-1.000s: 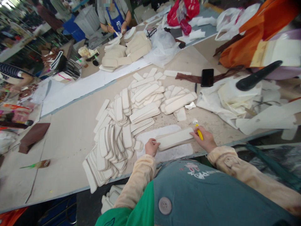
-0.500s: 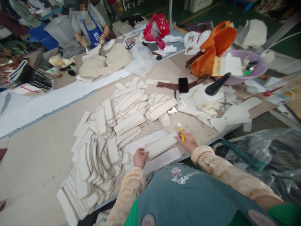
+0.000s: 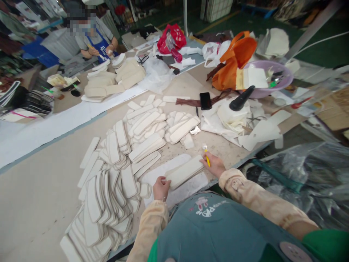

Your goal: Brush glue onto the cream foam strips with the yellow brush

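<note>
A long, pale, round-ended strip (image 3: 187, 171), lying on others like it, is on a white sheet (image 3: 155, 175) in front of me. My left hand (image 3: 161, 188) is closed, its fingertips pinching the near left end of the strips. At their right end is my right hand (image 3: 214, 163), its fingers wrapped round a small yellow-handled brush (image 3: 208, 159). The brush's whitish head points up and away from the strips. Thumb and fingertips of the right hand also touch the strip's end.
Piles of similar pale strips (image 3: 105, 196) spread to the left and ahead. A black phone (image 3: 205, 100), a white container with a black handle (image 3: 238, 109), an orange bag (image 3: 227, 74) and a purple basin (image 3: 285, 82) stand beyond. Across the table, a co-worker (image 3: 99, 43) handles pale pieces.
The camera view has shifted slightly, so the table's contents appear farther left. Both my hands stay at the strip's ends. The co-worker's hands have come up closer to the body.
</note>
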Tool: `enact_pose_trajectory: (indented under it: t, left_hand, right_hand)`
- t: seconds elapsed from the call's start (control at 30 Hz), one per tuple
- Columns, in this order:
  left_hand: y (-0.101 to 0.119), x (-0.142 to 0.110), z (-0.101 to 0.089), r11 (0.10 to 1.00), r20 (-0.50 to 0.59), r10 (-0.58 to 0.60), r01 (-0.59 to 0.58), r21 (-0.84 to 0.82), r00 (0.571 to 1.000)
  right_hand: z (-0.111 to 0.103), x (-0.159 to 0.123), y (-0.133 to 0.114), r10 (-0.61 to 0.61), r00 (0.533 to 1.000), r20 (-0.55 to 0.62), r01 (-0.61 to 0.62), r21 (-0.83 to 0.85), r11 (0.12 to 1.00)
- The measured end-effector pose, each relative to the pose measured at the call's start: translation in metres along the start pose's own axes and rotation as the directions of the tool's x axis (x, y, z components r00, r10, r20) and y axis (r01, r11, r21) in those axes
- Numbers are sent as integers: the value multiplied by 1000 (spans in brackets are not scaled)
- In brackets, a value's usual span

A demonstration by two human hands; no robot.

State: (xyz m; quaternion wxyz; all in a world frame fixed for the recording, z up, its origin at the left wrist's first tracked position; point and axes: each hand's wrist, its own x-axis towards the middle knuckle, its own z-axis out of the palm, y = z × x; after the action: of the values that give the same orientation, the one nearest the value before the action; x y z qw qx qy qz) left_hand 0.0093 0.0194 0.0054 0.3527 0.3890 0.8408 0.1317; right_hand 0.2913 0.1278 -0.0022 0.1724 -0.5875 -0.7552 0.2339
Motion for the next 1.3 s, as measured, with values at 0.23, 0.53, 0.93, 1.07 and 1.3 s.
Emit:
enact_pose_trajectory:
  t: [0.23, 0.53, 0.93, 1.07, 1.3]
  left_hand:
    - [-1, 0, -1, 999, 0, 10, -10, 48, 1000]
    - [-1, 1, -1, 995, 0, 33, -32, 94, 999]
    - [9, -2, -2, 989, -44, 16, -9, 147, 999]
    - [7, -5, 1, 994, -87, 38, -28, 109, 995]
    - [15, -19, 4, 909, -113, 90, -128, -398, 990]
  right_hand:
    - [4, -9, -6, -210, 976, -60, 209, -27, 978]
    - [47, -21, -47, -722, 646, 247, 689, 220, 691]
    - [19, -14, 39, -373, 928, -8, 372, 92, 923]
    - [15, -11, 42, -84, 989, -126, 110, 223, 969]
    - [6, -2, 26, -53, 998, -30, 60, 346, 936]
